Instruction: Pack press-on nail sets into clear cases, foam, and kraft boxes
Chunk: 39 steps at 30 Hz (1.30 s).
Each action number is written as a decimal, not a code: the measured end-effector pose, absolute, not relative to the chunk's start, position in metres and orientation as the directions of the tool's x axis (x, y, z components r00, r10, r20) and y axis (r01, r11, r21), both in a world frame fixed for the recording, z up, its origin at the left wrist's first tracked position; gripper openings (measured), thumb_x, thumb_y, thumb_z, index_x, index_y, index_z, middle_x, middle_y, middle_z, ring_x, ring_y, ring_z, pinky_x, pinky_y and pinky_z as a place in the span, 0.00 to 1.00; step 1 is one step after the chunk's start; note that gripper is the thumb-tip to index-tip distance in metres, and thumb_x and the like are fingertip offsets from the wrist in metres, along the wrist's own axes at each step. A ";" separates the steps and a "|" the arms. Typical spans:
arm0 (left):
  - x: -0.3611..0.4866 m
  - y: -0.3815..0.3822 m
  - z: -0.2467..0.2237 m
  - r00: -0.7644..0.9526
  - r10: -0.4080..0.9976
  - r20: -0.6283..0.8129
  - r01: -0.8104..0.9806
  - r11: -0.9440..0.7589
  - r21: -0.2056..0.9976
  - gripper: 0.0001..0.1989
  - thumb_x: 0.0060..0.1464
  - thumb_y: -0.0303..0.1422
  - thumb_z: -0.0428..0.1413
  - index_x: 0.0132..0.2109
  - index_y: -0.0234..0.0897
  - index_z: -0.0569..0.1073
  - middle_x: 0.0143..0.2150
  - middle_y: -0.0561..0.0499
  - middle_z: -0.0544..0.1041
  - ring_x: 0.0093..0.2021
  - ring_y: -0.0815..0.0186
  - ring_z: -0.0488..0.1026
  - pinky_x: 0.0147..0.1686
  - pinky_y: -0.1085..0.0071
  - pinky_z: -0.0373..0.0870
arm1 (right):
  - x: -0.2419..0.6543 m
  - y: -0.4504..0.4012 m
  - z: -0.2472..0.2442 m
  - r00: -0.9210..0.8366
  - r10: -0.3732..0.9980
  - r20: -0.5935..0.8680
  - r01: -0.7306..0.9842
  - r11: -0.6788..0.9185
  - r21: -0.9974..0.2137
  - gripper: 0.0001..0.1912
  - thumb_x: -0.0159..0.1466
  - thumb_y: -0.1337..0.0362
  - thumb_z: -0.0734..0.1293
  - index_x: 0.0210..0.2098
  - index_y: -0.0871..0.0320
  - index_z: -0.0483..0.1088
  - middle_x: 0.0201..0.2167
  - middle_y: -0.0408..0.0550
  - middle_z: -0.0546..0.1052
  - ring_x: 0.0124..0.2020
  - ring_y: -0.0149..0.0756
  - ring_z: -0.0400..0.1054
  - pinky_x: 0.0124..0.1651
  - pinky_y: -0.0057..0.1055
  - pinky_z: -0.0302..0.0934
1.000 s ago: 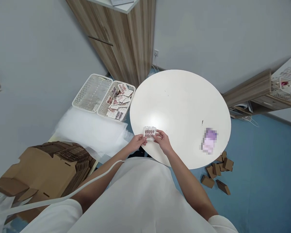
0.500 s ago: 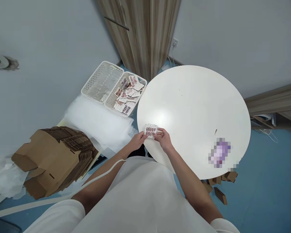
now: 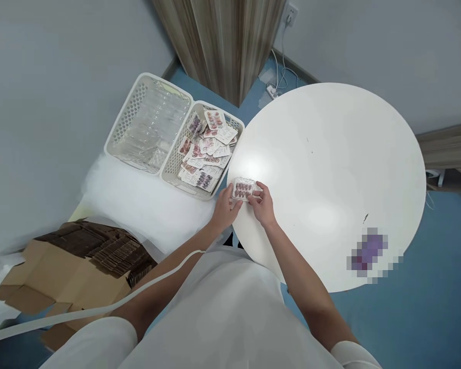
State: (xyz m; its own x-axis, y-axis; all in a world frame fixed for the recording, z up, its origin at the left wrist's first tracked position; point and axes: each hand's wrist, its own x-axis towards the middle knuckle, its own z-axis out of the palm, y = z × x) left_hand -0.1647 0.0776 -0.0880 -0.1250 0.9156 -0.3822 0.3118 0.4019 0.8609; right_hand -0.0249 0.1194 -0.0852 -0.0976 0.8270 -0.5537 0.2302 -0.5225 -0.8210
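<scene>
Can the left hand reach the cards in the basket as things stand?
Probably yes: the open basket lies near the left hand, its cards uncovered, though that hand holds the clear case.

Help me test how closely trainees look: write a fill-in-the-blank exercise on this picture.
1. Inside the clear case, held by the left hand and the right hand, nail-shaped pieces sit in ____ rows.
2. The top of the round table is coloured ____.
3. Left or right: the cardboard lies to the table's ____.
4. The basket nearer the table holds printed ____.

Missing words: two; white; left; cards.
</scene>
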 end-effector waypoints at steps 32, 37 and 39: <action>-0.158 0.080 -0.100 -0.186 0.889 -0.418 0.164 0.447 0.879 0.36 0.47 0.27 0.51 0.62 0.46 0.47 0.61 0.46 0.54 0.59 0.59 0.55 0.54 0.59 0.56 | -0.022 0.150 -0.102 -0.309 0.900 -0.308 0.655 -0.033 -0.755 0.41 0.53 0.65 0.65 0.61 0.52 0.42 0.40 0.51 0.61 0.40 0.40 0.59 0.42 0.41 0.61; -0.167 0.057 -0.094 -0.163 0.875 -0.455 0.047 0.468 0.883 0.32 0.49 0.29 0.51 0.61 0.45 0.51 0.63 0.49 0.54 0.62 0.61 0.52 0.58 0.62 0.52 | -0.018 0.148 -0.108 -0.357 0.894 -0.272 0.632 0.016 -0.775 0.47 0.50 0.64 0.66 0.62 0.56 0.37 0.42 0.52 0.60 0.41 0.42 0.58 0.44 0.42 0.61; -0.172 0.042 -0.089 -0.166 0.858 -0.486 0.032 0.497 0.867 0.29 0.50 0.31 0.52 0.59 0.43 0.56 0.62 0.49 0.57 0.61 0.61 0.53 0.59 0.63 0.50 | -0.016 0.147 -0.111 -0.365 0.890 -0.272 0.617 0.013 -0.787 0.47 0.50 0.62 0.67 0.62 0.56 0.36 0.43 0.52 0.59 0.40 0.41 0.58 0.43 0.42 0.61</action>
